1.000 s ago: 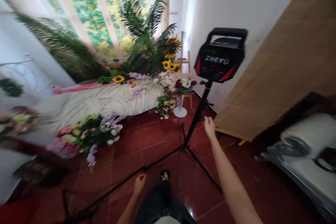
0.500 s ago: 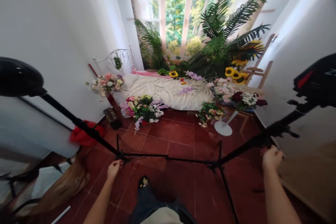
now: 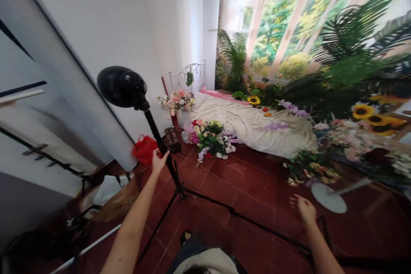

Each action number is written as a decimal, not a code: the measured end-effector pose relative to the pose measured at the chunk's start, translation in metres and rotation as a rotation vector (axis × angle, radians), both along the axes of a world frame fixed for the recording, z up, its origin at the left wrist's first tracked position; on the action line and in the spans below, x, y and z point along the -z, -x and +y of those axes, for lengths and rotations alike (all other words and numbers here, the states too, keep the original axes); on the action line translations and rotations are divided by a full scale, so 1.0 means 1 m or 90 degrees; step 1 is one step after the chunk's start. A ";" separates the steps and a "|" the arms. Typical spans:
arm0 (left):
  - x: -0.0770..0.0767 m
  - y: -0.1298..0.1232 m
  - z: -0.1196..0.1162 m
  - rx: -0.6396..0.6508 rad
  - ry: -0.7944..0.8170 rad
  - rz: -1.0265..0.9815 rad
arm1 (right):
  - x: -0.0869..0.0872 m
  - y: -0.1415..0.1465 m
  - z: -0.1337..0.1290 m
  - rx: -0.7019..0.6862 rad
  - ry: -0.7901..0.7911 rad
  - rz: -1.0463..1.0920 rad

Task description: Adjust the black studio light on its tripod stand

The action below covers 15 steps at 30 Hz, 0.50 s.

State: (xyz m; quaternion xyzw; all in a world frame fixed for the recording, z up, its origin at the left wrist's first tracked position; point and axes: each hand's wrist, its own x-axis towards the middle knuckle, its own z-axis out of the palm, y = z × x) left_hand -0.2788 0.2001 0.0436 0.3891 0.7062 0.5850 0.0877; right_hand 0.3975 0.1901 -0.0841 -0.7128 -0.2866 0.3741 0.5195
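My left hand is closed around the black pole of a light stand. On top of that pole sits a round black lamp head, and its tripod legs spread on the tiles below. My right hand hangs over the floor with its fingers apart and nothing in them. It is nearest to the white round base of a pedestal and is above a dark stand leg lying low. Of the second stand, only dark legs at the lower right show.
Beyond lies a bed with a cream cover, flower bunches before it and palm leaves at the right. A red bag and a brown bag are at the left. A white rod lies on the floor.
My view has turned left. My left hand has gone from low by the stand's base up onto its pole. My right hand has come away from beside the other stand, whose lamp is out of view.
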 end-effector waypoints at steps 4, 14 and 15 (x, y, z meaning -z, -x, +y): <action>0.015 0.017 0.031 0.133 0.068 -0.176 | -0.009 0.168 0.058 -0.317 -0.001 -0.110; 0.032 0.026 0.032 0.087 -0.007 -0.245 | -0.080 0.521 0.117 -0.894 -0.302 -0.461; 0.032 0.027 0.032 0.082 -0.013 -0.247 | -0.087 0.543 0.119 -0.929 -0.332 -0.476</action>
